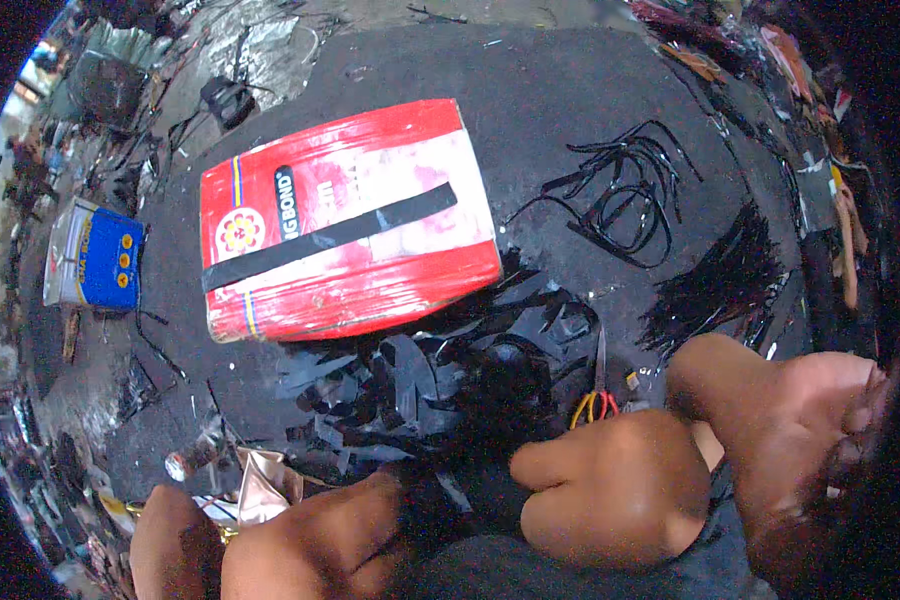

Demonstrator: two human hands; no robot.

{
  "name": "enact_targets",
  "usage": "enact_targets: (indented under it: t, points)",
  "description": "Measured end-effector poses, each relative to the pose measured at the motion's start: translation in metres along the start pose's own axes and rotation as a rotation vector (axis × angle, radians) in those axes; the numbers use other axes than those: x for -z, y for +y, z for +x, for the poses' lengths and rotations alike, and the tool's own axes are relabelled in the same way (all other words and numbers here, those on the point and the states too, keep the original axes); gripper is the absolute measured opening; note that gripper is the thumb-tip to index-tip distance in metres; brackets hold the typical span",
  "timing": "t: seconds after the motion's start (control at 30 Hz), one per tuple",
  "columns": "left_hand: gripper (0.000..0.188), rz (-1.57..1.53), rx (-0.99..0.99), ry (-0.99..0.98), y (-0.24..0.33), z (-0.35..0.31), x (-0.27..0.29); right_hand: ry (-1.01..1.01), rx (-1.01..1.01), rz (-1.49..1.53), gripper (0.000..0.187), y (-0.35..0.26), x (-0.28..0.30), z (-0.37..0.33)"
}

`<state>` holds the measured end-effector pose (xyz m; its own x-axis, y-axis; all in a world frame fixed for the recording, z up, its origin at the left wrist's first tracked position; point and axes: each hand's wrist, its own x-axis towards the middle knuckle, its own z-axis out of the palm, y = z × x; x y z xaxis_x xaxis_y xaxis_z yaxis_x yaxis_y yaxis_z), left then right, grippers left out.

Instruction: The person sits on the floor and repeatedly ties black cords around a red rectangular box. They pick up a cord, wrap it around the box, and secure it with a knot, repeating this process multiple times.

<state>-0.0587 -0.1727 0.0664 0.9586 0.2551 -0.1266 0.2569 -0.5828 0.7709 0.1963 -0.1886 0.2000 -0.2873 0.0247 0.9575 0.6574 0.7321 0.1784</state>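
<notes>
At the lower left is my left hand [315,535], its fingers bent toward a dark heap of black strips [410,385]; its fingertips are lost in shadow. Facing it, my right hand [620,490] has its fingers curled inward against dark material, and I cannot make out what lies in them. Just beyond the right hand lie scissors [597,405] with orange and yellow handles, blades pointing away. A large red and white tin [370,300] rests past the heap. One flat black strip [340,235] lies slantwise across its face.
Thin black cords [620,195] lie looped right of the tin, with a bundle of black strands [720,285] nearer. A blue and white can [110,260] stands left. A shiny pinkish piece [267,485] lies by the left hand. Scraps line both sides of the dark mat [540,80].
</notes>
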Motion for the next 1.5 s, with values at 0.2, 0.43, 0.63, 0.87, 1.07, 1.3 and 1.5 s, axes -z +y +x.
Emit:
enact_targets:
  t: [0.2, 0.43, 0.63, 0.87, 1.07, 1.3, 1.5]
  points:
    - [0.023, -0.027, -0.013, 0.011, -0.012, 0.005, -0.007, -0.014, -0.012, 0.016, 0.021, 0.006, -0.005, -0.007]
    - [0.024, -0.038, -0.071, -0.058, -0.020, 0.021, -0.019, -0.042, -0.039, -0.002, 0.021, 0.010, -0.009, -0.020]
    - [0.026, -0.071, -0.127, -0.156, -0.028, 0.029, -0.026, -0.061, -0.073, -0.004, 0.021, 0.011, -0.015, -0.027]
    - [0.027, -0.130, -0.161, -0.209, -0.029, 0.025, -0.026, -0.051, -0.098, -0.018, 0.021, 0.014, -0.017, -0.028]
    - [0.029, -0.016, -0.071, -0.012, -0.046, 0.023, -0.008, -0.046, -0.070, 0.027, 0.021, 0.022, -0.031, -0.022]
    - [0.030, 0.110, -0.077, 0.117, -0.051, 0.021, 0.023, -0.042, -0.100, -0.020, 0.021, 0.023, -0.037, -0.003]
    - [0.032, 0.299, -0.113, 0.252, -0.025, 0.003, 0.071, -0.078, -0.299, -0.009, 0.020, 0.037, -0.068, 0.011]
